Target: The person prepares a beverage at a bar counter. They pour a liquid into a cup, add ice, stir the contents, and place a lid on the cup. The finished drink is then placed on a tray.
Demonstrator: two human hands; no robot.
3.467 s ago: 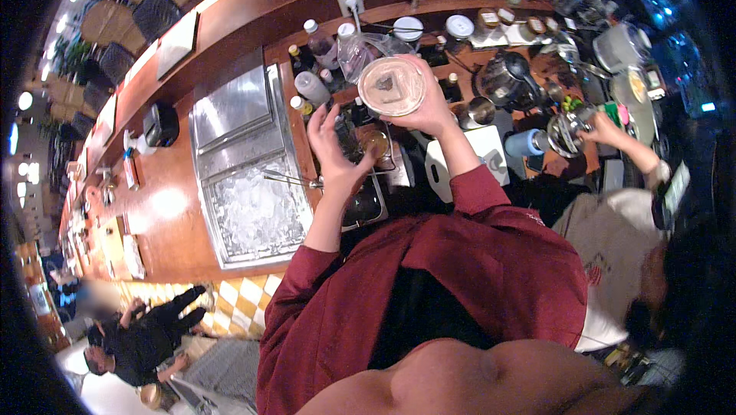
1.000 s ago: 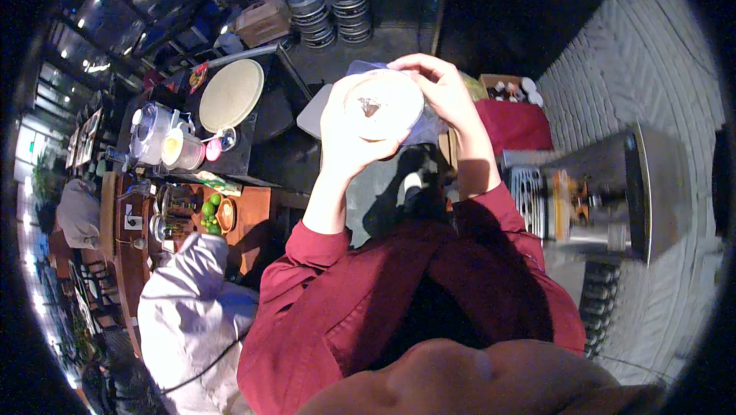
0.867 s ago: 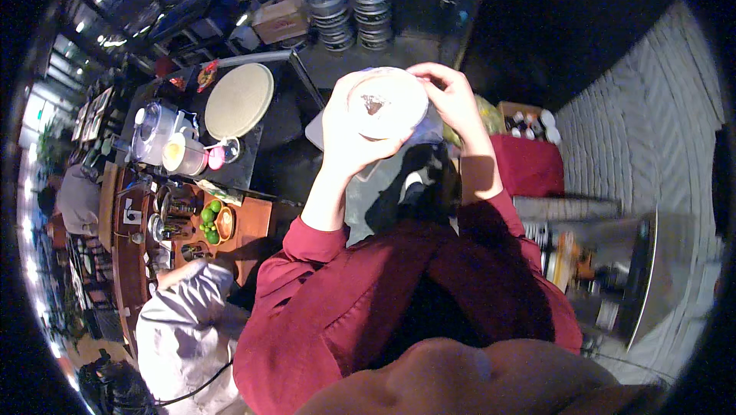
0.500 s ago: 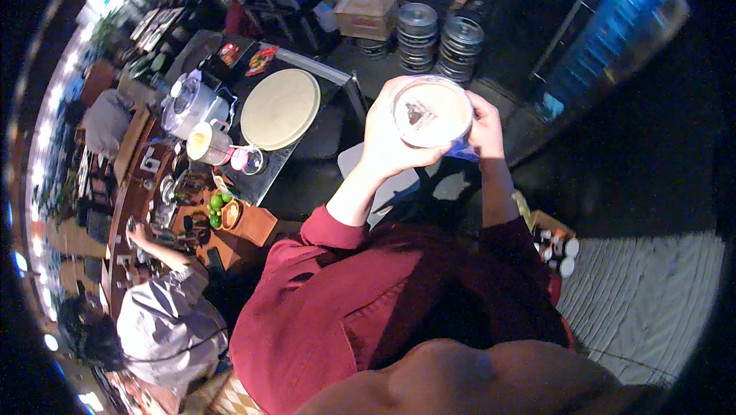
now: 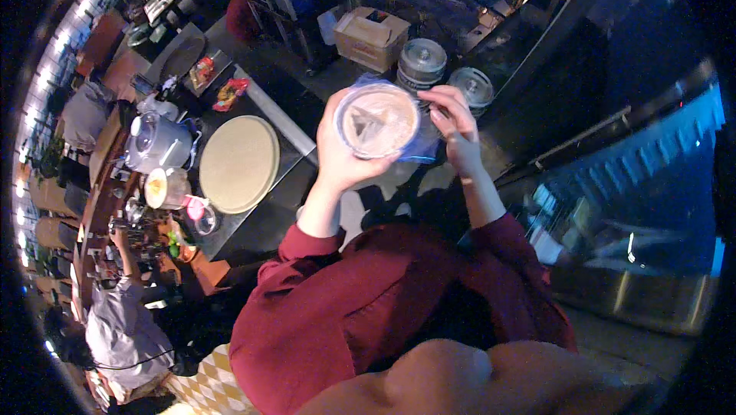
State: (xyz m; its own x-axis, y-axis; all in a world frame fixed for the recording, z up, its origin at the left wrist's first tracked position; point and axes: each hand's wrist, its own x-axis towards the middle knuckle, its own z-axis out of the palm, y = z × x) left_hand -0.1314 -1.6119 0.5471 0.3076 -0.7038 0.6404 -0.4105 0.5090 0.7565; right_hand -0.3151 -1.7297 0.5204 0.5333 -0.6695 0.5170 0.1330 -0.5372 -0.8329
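Observation:
A round tub [image 5: 379,120] with a pale top, a dark triangular patch and clear plastic wrap [image 5: 420,148] about its rim is held up in front of me. My left hand [image 5: 343,150] grips it from the left, fingers wrapped around its side. At the tub's upper right edge is my right hand [image 5: 456,127], its fingers bent and drawn together with their tips by the rim. What lies between those fingertips, if anything, is too small to make out. The bluish wrap hangs loose below the right side of the tub.
On the dark counter to the left lie a round tan board [image 5: 239,164] and red snack packets [image 5: 230,94]. A large clear container [image 5: 157,143] stands beyond. Metal kegs [image 5: 422,60] and a cardboard box [image 5: 372,37] are on the floor ahead. A co-worker [image 5: 126,331] works at the bar, lower left.
The tub has moved left with my left hand. My right hand has come off the tub's side, and its fingertips are now at the upper right rim. My view has turned rightward.

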